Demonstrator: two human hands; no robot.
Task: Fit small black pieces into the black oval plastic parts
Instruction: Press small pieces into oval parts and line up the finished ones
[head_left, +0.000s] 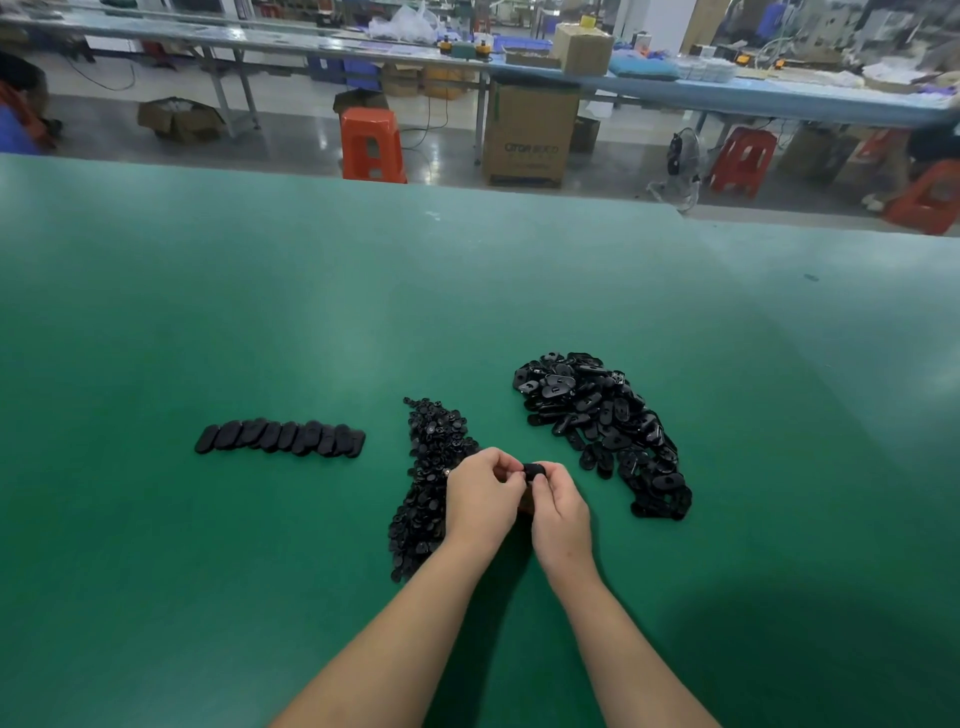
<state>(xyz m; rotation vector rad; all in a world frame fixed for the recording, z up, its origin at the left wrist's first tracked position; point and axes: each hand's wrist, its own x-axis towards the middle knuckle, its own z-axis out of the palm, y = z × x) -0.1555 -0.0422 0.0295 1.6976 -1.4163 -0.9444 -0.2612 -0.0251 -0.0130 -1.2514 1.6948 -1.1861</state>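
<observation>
- Bare forearms enter from the bottom edge and angle inward, so that our two hands meet just above the green mat (208, 571).
- Our left hand (480, 493) lies knuckles up, fingers curled down and toward the right hand; its thumb and fingertips close on something between the hands, though we cannot tell exactly what they pinch.
- Our right hand (558, 506) lies with its back toward us, thumb and fingers curled round a black oval part (534, 472), which shows at the fingertips of both hands.
- Whether a small piece is already seated in that part is hidden by the fingers.
- Under and just left of the left hand lies a long heap of small black pieces (431, 467), running from near our left forearm away toward the far side.
- Right of the hands, near but apart from them, spreads a larger heap of oval parts (602, 426), piled loosely and overlapping.
- Well to the left, a row of ovals (280, 439) lies on the mat, each one leaning on the next in a neat overlapping line.
- Beyond the mat's far edge we see a shiny floor with an orange stool (371, 145), a tall cardboard box (527, 135) and a red stool (743, 161).
- Farthest off runs a long pale-blue bench (727, 93) cluttered with boxes and bags.
</observation>
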